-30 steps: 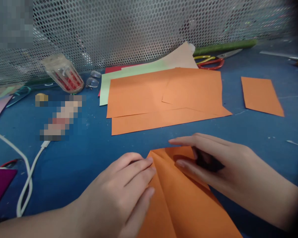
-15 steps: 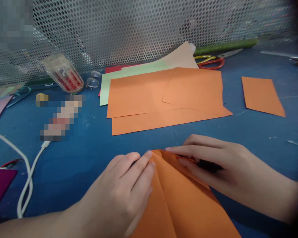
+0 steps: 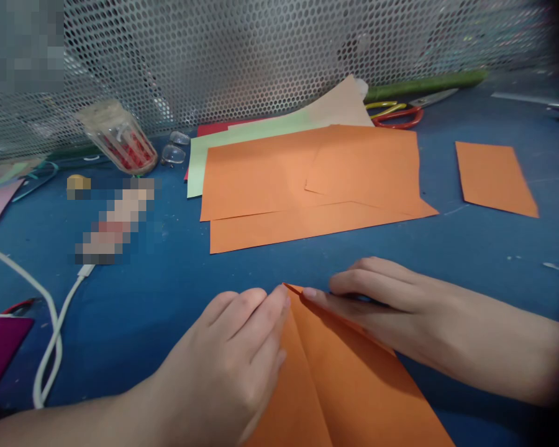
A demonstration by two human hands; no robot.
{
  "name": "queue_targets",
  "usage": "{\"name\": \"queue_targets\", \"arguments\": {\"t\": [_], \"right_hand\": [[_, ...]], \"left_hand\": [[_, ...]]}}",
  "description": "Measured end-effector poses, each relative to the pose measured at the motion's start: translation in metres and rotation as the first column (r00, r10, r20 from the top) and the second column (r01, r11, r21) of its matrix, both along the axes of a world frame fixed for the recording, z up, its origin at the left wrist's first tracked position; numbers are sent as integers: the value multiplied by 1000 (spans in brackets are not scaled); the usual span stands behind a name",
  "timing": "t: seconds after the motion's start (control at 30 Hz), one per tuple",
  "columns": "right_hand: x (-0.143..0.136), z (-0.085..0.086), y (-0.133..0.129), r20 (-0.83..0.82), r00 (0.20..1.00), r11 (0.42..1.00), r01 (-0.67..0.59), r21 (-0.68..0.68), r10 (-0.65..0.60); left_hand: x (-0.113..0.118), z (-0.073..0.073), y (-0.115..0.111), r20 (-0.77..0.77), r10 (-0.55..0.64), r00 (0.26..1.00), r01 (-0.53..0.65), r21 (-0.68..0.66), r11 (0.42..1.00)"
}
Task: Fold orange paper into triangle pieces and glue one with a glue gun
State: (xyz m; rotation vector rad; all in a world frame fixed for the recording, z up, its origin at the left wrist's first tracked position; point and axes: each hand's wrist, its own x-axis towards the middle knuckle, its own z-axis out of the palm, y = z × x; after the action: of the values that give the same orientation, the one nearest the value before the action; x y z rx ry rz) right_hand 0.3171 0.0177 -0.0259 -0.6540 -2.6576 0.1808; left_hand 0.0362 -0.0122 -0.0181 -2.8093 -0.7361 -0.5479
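A creased sheet of orange paper (image 3: 345, 385) lies at the bottom middle, its narrow tip pointing away from me and its right edge folded over. My left hand (image 3: 237, 347) grips the left side near the tip, fingers pressed together, and hides part of that edge. On the folded right edge my right hand (image 3: 400, 316) presses close to the tip, with its thumb on the fold and its other fingers curled beside it. Beyond both hands lie stacked orange sheets (image 3: 261, 180) on top of a pale green sheet (image 3: 196, 167).
Scissors (image 3: 400, 117) lie behind the stack, and a small orange piece (image 3: 496, 180) is at the right. On the left are a jar with red contents (image 3: 125, 146), a white cable (image 3: 58, 335), a purple object (image 3: 4, 354) and clear glasses (image 3: 174, 154). A perforated metal screen (image 3: 242, 56) stands behind.
The right edge of the paper has been pressed flatter near the tip. My right thumb has moved up and left along the fold, while the other fingers have drawn back. My left hand has barely moved.
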Motion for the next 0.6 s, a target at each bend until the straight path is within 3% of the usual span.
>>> {"name": "queue_targets", "arguments": {"t": [0.1,0.27,0.47,0.6], "right_hand": [[1,0,1,50,999,1000,-15,13,14],[2,-1,0,90,995,997,-49,61,44],[3,0,1,149,988,988,-65,139,44],[7,-1,2,165,984,990,-86,110,68]], "left_hand": [[-1,6,3,-56,-11,998,9,-34,999],[-4,-1,3,-38,0,999,-3,-91,996],[-2,0,2,-68,-23,997,22,-22,1000],[-2,1,2,-109,-22,994,15,-68,998]]}}
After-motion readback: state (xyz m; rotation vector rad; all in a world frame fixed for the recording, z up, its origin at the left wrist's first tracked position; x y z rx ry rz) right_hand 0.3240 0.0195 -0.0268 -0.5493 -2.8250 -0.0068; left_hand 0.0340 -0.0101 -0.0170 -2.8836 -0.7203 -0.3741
